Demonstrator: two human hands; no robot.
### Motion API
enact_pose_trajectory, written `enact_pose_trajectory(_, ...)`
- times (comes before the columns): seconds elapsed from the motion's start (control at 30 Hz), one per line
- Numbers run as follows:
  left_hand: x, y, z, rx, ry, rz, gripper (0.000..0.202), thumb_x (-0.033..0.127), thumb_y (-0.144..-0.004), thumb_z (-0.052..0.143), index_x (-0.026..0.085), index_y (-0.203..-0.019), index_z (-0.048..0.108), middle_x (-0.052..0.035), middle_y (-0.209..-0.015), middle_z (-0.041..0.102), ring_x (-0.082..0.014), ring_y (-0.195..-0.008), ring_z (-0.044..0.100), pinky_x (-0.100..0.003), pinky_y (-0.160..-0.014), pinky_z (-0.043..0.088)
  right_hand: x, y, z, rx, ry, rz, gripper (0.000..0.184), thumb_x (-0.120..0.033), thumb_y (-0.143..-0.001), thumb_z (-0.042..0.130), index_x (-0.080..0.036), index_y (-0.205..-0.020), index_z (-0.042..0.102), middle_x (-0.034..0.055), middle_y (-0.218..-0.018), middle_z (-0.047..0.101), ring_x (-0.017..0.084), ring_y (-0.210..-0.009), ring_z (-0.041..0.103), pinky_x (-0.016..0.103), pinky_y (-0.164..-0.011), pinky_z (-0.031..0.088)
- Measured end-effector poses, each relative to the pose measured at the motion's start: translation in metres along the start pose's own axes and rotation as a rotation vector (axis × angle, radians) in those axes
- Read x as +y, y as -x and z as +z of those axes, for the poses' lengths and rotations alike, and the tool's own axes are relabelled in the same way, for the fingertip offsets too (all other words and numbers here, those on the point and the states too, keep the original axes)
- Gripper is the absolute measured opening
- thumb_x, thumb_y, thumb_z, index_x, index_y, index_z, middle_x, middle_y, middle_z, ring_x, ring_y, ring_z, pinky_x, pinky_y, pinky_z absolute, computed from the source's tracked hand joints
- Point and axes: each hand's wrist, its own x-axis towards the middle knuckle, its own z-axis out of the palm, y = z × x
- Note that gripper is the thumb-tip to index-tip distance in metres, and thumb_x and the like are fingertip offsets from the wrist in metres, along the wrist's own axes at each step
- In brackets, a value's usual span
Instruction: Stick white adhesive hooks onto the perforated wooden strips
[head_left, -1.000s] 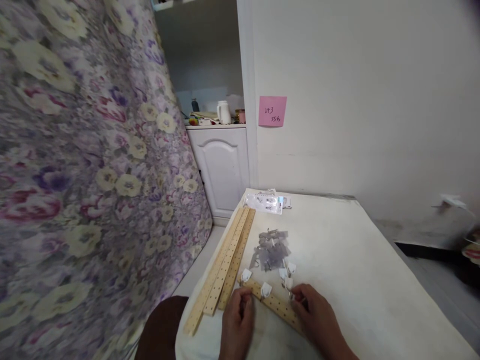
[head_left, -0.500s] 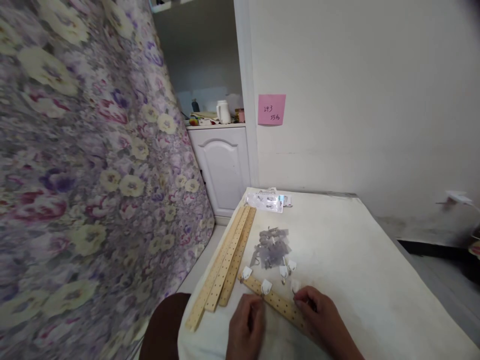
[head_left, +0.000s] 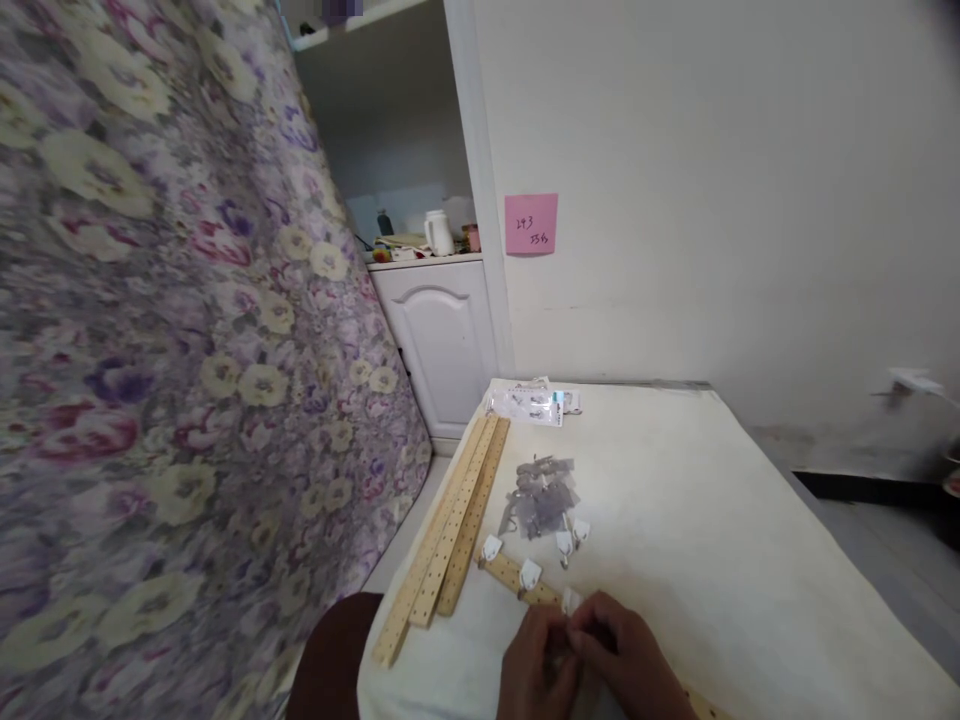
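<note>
My right hand (head_left: 626,650) is closed in a pinch on a small white-backed hook (head_left: 571,599), just above a wooden strip with rows of holes (head_left: 510,573). Right beside it, my left hand (head_left: 537,662) has its fingers curled closed, the tips meeting those of my right hand; what they grip is hidden. Both hands cover the middle of the strip. Two more white-backed hooks sit on the strip's far part, one at its end (head_left: 491,548) and one further along (head_left: 530,575). Two loose hooks (head_left: 565,547) lie just beyond the strip.
Several long wooden strips with holes (head_left: 453,535) lie along the table's left edge. A heap of hooks in grey plastic (head_left: 538,498) is mid-table on the cream cloth (head_left: 697,500). Clear packaging (head_left: 525,405) lies at the far edge. A floral curtain (head_left: 225,350) hangs left.
My right hand has moved left with the hook, and my left hand has moved right to meet it. The camera view has shifted slightly.
</note>
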Motion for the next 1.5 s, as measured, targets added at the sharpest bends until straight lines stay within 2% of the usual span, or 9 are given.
enact_pose_trajectory(0.3,-0.007,0.005,0.007,0.035,0.192,-0.172,0.017,0.034,-0.075,0.062,0.018,-0.080,0.061,-0.0003,-0.068,0.065,-0.0150,-0.065,0.060,-0.022,-0.061,0.046,-0.009,0.001,-0.006,-0.066,-0.022,-0.007,0.009,-0.022,-0.070,0.054,-0.016,-0.070,0.061,-0.0005,-0.065,0.057,0.015,-0.066,0.053,0.025,-0.062,0.040)
enact_pose_trajectory(0.5,-0.008,0.007,0.008,0.066,0.227,-0.157,0.033,0.050,-0.075,0.064,0.019,-0.068,0.056,0.0008,-0.066,0.061,-0.0125,-0.061,0.054,-0.020,-0.057,0.043,-0.011,0.003,-0.020,-0.155,-0.158,0.042,0.013,-0.028,-0.076,0.050,-0.018,-0.070,0.056,-0.0057,-0.057,0.048,0.011,-0.050,0.046,0.023,-0.050,0.037)
enact_pose_trajectory(0.57,-0.006,0.007,0.007,0.070,0.229,-0.166,0.036,0.053,-0.074,0.065,0.019,-0.068,0.057,0.0000,-0.068,0.063,-0.0131,-0.062,0.055,-0.021,-0.057,0.045,-0.010,0.003,-0.024,-0.109,-0.124,0.050,0.013,-0.030,-0.077,0.049,-0.019,-0.071,0.054,-0.0053,-0.058,0.050,0.011,-0.049,0.046,0.023,-0.049,0.037)
enact_pose_trajectory(0.7,-0.003,0.005,0.004,0.092,0.221,-0.209,0.037,0.054,-0.072,0.067,0.018,-0.067,0.059,0.0001,-0.065,0.064,-0.0131,-0.059,0.056,-0.021,-0.055,0.045,-0.003,0.001,-0.026,0.132,0.150,0.023,0.014,-0.029,-0.076,0.053,-0.019,-0.084,0.059,-0.0005,-0.070,0.060,0.016,-0.063,0.055,0.027,-0.061,0.043)
enact_pose_trajectory(0.83,-0.007,0.004,0.006,0.086,0.234,-0.178,0.036,0.053,-0.074,0.066,0.018,-0.068,0.060,0.0000,-0.064,0.063,-0.0125,-0.058,0.054,-0.021,-0.055,0.044,0.000,-0.001,-0.020,0.132,0.193,0.029,0.022,-0.028,-0.077,0.053,-0.020,-0.096,0.060,0.0032,-0.082,0.067,0.019,-0.073,0.062,0.029,-0.070,0.046)
enact_pose_trajectory(0.97,-0.018,0.007,0.009,0.044,0.172,-0.148,0.033,0.051,-0.077,0.062,0.019,-0.072,0.059,0.0010,-0.063,0.061,-0.0119,-0.058,0.051,-0.020,-0.055,0.041,-0.001,-0.006,-0.015,0.038,0.112,-0.009,0.014,-0.027,-0.079,0.049,-0.020,-0.085,0.059,0.0022,-0.079,0.069,0.019,-0.076,0.064,0.027,-0.071,0.046)
enact_pose_trajectory(1.17,-0.025,0.012,0.007,0.002,-0.020,-0.024,0.031,0.046,-0.086,0.050,0.020,-0.070,0.055,0.0031,-0.061,0.052,-0.0109,-0.056,0.043,-0.020,-0.053,0.036,0.005,-0.019,-0.017,0.060,0.213,0.013,0.015,-0.026,-0.080,0.048,-0.020,-0.080,0.061,0.0009,-0.073,0.068,0.019,-0.071,0.063,0.028,-0.068,0.044)
enact_pose_trajectory(1.4,-0.028,0.006,0.001,0.073,-0.210,0.062,0.018,0.036,-0.085,0.054,0.021,-0.074,0.057,0.0002,-0.070,0.056,-0.0145,-0.064,0.052,-0.023,-0.060,0.043,0.012,-0.025,-0.014,0.072,0.243,0.021,0.014,-0.024,-0.080,0.046,-0.021,-0.076,0.060,0.0013,-0.074,0.068,0.019,-0.073,0.063,0.028,-0.069,0.043)
enact_pose_trajectory(1.5,-0.028,0.002,-0.004,0.001,-0.303,0.113,0.010,0.031,-0.084,0.057,0.022,-0.082,0.060,-0.0017,-0.076,0.060,-0.0165,-0.070,0.056,-0.025,-0.064,0.046,0.016,-0.026,-0.012,0.094,0.265,0.029,0.013,-0.022,-0.079,0.046,-0.021,-0.076,0.059,0.0013,-0.076,0.068,0.019,-0.074,0.062,0.028,-0.071,0.042)
